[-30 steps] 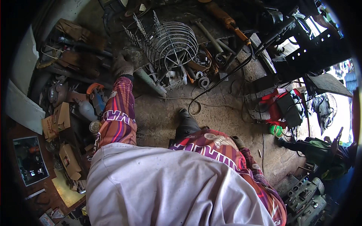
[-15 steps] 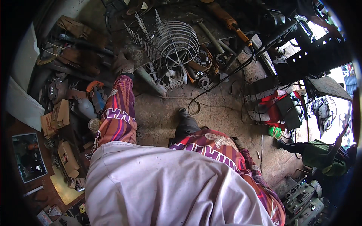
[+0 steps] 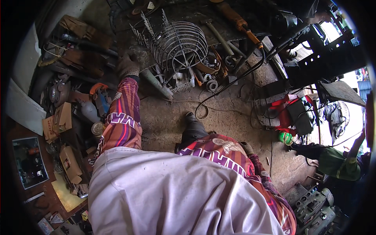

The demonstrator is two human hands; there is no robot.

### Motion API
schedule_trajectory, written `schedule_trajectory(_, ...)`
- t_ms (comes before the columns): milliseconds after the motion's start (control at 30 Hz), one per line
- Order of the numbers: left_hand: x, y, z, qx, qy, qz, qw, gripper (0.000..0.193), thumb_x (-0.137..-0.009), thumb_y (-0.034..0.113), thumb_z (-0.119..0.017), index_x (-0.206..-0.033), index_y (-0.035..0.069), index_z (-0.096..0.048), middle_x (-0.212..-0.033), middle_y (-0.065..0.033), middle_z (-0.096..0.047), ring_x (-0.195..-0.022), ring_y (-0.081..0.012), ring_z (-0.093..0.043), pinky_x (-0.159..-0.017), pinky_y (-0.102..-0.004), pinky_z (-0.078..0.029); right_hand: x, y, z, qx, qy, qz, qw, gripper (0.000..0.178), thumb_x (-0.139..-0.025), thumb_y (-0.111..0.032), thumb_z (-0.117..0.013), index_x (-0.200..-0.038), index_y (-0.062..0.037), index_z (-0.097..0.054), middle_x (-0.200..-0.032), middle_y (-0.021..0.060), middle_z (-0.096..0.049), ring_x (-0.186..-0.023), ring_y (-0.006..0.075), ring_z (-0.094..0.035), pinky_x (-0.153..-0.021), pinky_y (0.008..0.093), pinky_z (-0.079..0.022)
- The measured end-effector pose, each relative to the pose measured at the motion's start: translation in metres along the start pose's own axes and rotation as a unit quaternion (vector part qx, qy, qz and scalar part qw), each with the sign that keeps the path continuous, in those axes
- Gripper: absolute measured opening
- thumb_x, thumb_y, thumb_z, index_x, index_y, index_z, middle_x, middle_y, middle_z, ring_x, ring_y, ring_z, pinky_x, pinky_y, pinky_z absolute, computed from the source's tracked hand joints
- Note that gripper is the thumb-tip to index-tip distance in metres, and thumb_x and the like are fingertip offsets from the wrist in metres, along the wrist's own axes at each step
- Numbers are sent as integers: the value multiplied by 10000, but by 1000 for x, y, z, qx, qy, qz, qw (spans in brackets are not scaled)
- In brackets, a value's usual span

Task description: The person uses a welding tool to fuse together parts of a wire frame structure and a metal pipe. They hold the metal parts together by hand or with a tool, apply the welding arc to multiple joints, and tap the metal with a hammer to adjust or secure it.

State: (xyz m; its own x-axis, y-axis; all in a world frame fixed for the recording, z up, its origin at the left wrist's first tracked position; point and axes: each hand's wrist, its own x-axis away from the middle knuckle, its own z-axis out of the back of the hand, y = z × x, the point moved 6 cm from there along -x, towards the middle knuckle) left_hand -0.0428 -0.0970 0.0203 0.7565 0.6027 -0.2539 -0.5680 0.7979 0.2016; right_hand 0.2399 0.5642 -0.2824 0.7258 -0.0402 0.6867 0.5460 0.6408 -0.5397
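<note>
My left hand (image 3: 127,66), in a dirty work glove, reaches to the near left edge of a dark workbench (image 3: 141,58); its fingers are lost in shadow. Just right of it, a pale green pipe (image 3: 156,84) slants down from the bench. Beyond the pipe sits a round cage of metal wire rings (image 3: 179,41). My right hand (image 3: 246,148), also gloved, hangs low by my right side, mostly covered by my patterned sleeve and shirt. Neither hand shows whether it holds anything.
An orange power tool (image 3: 244,29) with a black cable and a hammer (image 3: 219,37) lie on the bench. Scrap, cartons (image 3: 70,164) and a blue-orange tool (image 3: 102,100) crowd the left. A green-clothed person (image 3: 337,162) is at right, above a metal engine part (image 3: 313,207).
The person at right has moved and now raises an arm. My two hands stay where they were.
</note>
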Motion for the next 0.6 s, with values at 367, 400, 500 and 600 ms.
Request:
schedule_trajectory(367,2,-7,-3,7,-32,23,999,291,-900,399,-629,-1146,247,-663,-1211,-145,-662,-1157,-350,-616,-968,-459,-504,11,-18,0,-25,5,-31,999,426,-902,-353,-667,-1126,7,-701,-957,125,-751,-836,206,-711,-746,352,-542)
schedule_trajectory(400,1,-5,-3,3,-37,26,999,300,-893,391,-638,-1149,237,-662,-1210,-143,-663,-1155,-348,-618,-972,-457,-503,11,-17,0,-26,9,-32,999,417,-902,-349,-670,-1120,6,-701,-935,120,-747,-809,207,-705,-723,356,-541)
schedule_trajectory(500,-10,-16,-29,23,1,-25,999,317,-869,339,-667,-1157,208,-660,-1197,-148,-668,-1142,-346,-626,-980,-450,-505,10,-15,-5,-56,4,-41,998,390,-903,-338,-674,-1093,2,-700,-860,101,-726,-724,205,-681,-643,367,-527)
schedule_trajectory(600,-27,-22,-52,104,-5,-115,988,399,-816,155,-716,-1211,177,-660,-1202,-123,-684,-1154,-308,-636,-1010,-396,-500,7,-9,-11,-114,0,-60,992,396,-915,-355,-658,-1086,0,-696,-776,88,-689,-637,200,-646,-570,373,-499)
